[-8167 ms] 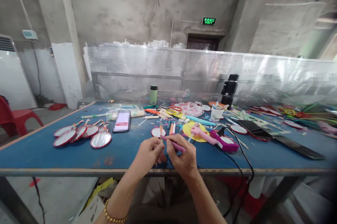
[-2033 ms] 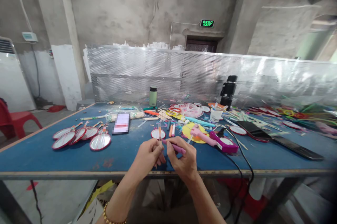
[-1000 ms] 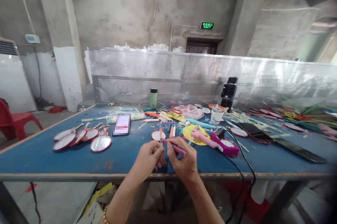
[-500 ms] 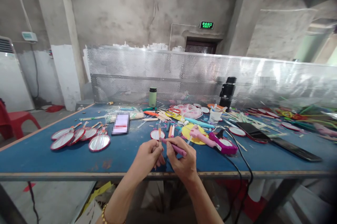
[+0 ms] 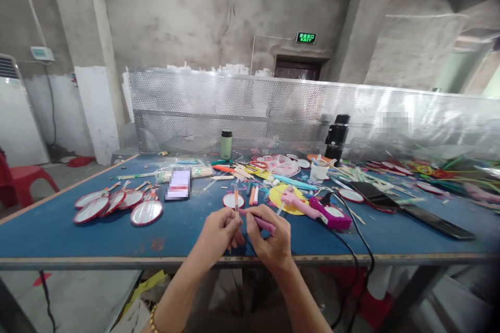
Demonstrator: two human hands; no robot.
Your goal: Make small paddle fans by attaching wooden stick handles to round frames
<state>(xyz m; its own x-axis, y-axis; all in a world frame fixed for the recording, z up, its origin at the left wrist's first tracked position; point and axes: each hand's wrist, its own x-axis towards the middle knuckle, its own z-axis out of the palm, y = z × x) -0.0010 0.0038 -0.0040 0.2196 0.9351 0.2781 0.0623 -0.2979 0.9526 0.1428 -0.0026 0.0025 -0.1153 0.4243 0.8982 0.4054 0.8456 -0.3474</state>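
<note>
Slip risk: left hand (image 5: 219,233) pinches thin stick (image 5: 236,198) upright, right hand (image 5: 271,239) grips pink pen (image 5: 258,220) w/ tip touching it; sideways push could snap it.

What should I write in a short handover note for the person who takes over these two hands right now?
Left hand: pinches a thin wooden stick upright above the blue table.
Right hand: grips a pink marker, tip against the stick.
Done: a row of round red-rimmed fans lies at the left.
Left: this stick is in work; more sticks and the pink glue gun lie behind the hands.
</note>
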